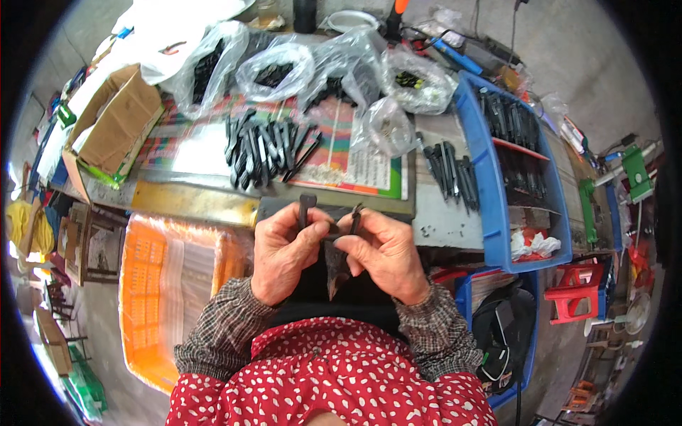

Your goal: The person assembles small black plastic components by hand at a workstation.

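Both hands are held close together just before the table's front edge, in front of my body. My left hand (284, 252) pinches a slim black part (307, 208) between thumb and fingers, its flat end sticking up. Thumb and fingers of my right hand (387, 255) close on another small dark piece (356, 215). Whether the two pieces touch or join is too small to tell. Below and between the hands is a dark pointed thing (335, 268) of unclear kind. Beyond them lies a heap of black elongated parts (261, 150); a smaller pile (452, 172) lies to the right.
Clear plastic bags (275, 71) of black pieces line the back. A blue divided bin (497, 206) holds more parts at right. An open cardboard box (117, 117) stands at left, with an orange basket (142, 298) below. A red stool (574, 292) stands at right.
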`<state>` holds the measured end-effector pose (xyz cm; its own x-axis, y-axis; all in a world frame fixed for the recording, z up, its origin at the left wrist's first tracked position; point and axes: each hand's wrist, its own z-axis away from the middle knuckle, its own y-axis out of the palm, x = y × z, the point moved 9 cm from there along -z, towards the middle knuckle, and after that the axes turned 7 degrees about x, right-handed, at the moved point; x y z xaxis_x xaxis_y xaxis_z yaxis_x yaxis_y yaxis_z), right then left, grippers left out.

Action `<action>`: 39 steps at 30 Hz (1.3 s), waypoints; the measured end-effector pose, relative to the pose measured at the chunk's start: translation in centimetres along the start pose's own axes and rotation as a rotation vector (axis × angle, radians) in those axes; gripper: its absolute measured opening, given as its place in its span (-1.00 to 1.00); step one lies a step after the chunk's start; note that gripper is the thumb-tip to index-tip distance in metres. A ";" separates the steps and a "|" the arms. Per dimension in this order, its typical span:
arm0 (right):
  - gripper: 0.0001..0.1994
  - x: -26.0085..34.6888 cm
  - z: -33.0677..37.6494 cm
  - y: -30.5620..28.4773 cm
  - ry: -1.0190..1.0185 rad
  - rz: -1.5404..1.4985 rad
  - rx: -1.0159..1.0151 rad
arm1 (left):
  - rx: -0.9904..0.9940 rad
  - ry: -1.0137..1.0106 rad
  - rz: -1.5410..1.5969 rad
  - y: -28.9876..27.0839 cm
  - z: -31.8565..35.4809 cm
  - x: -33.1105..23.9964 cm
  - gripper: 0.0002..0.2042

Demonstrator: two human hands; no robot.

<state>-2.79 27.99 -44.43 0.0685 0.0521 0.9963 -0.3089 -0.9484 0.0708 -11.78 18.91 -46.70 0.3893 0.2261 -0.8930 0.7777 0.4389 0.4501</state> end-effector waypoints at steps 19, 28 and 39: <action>-0.78 -1.6 1.5 1.3 0.079 0.267 0.030 | -0.099 0.051 -0.096 -2.2 1.4 -0.1 -0.87; -0.77 -2.3 1.4 2.3 0.071 0.268 0.078 | -0.150 0.088 -0.242 -2.4 1.9 -0.4 -0.88; -0.78 -3.7 1.5 2.3 0.160 0.153 0.093 | -0.133 0.150 -0.333 -2.3 1.7 -0.6 -0.89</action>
<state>-2.35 25.18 -48.03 -0.1261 -0.0525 0.9906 -0.2148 -0.9735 -0.0789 -12.95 16.27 -47.17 0.0418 0.1722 -0.9842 0.7749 0.6162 0.1407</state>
